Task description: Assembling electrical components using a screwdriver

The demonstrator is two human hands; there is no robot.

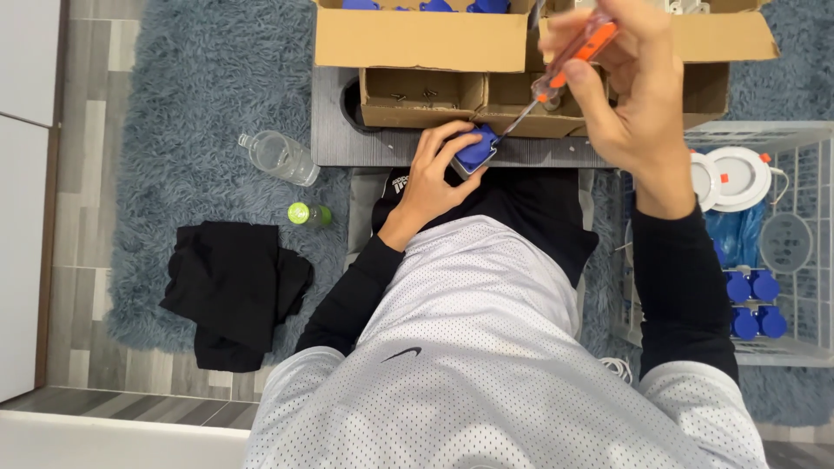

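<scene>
Seated person at a low grey table (365,148). The left hand (432,178) is clamped around a small blue, square-bodied part (477,149) at the table's near edge. The right hand (630,82) is closed on an orange-handled screwdriver (569,65), its tip meeting the part. Three open cardboard boxes (421,39) crowd the tabletop, leaving only a narrow bare strip along the near edge. Beside the table: one clear bottle (280,157), one black cloth (233,291), and a white wire basket (804,252) showing four blue parts.
</scene>
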